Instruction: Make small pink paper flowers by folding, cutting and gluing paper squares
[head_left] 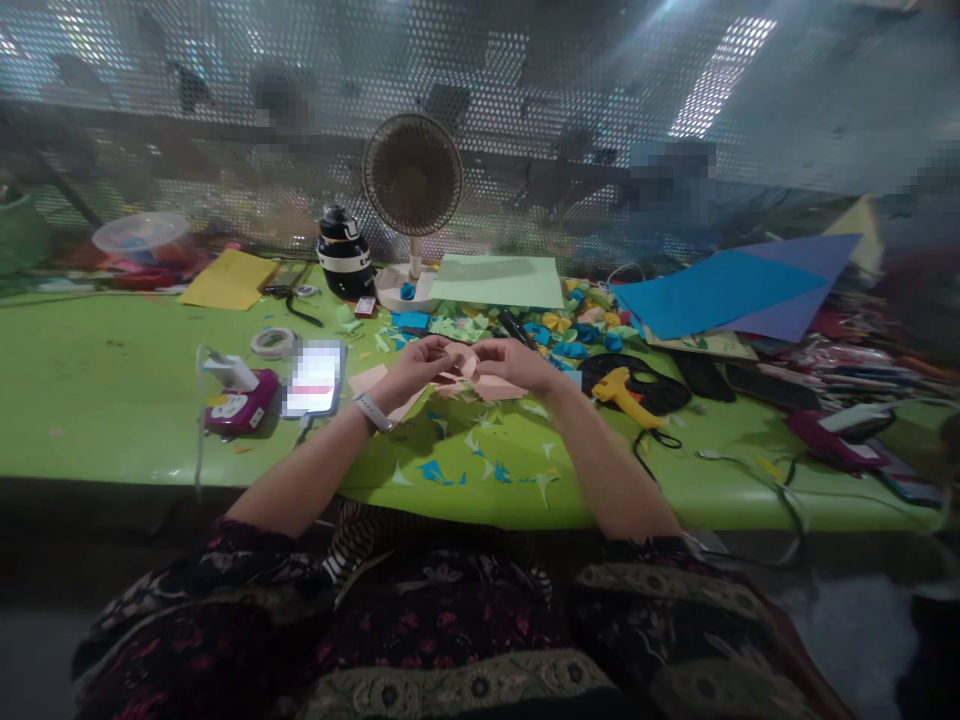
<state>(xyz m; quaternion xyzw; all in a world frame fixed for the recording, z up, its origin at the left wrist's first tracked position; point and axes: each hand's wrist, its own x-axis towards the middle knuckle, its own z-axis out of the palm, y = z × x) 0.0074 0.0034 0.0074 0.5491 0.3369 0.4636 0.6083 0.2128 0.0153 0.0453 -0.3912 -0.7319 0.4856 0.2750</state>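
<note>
Between my two hands is a small rounded piece of pale pink paper (466,362), pinched by the fingers of both. My left hand (418,364), with a watch strap (373,411) at its wrist, grips it from the left. From the right, my right hand (517,364) closes its fingertips on the piece's other edge. Larger flat pieces of pink paper (498,390) lie on the table beneath and beside the hands. Blue, green and white paper scraps (435,472) are scattered nearer to me. My fingers partly hide the held piece.
A yellow glue gun (628,397) lies right of my hands, a lit phone (313,378) left. Behind stand a small fan (413,175) and a black bottle (344,253). Coloured paper shapes (574,335) are heaped beyond my hands; blue sheets (697,290) lie at right. Cables trail near the front edge.
</note>
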